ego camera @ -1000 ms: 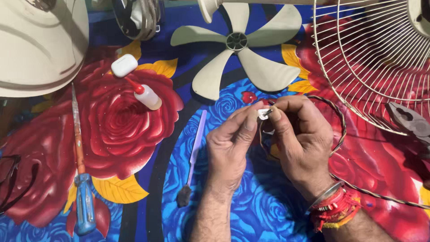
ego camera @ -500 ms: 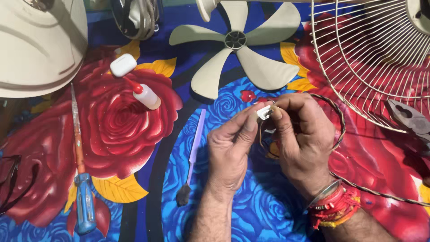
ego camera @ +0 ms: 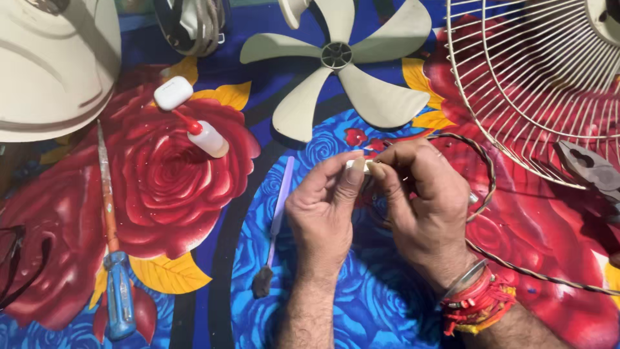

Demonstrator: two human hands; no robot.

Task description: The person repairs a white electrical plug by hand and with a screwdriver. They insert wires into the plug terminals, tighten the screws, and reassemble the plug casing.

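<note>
Both hands pinch a small white part above the rose-patterned cloth.

The small white part (ego camera: 358,165) sits between the fingertips of the left hand (ego camera: 325,213) and the right hand (ego camera: 423,200), fingers pressed together on it from both sides, just below the cream fan blade (ego camera: 342,71). A twisted cord (ego camera: 516,265) loops behind the right hand and runs off to the right. A purple brush (ego camera: 274,226) lies just left of the left hand. Farther left are a small white bottle with red nozzle (ego camera: 203,134) and a blue-handled screwdriver (ego camera: 113,258). A wire fan guard (ego camera: 542,84) and pliers (ego camera: 591,169) lie at right.
</note>
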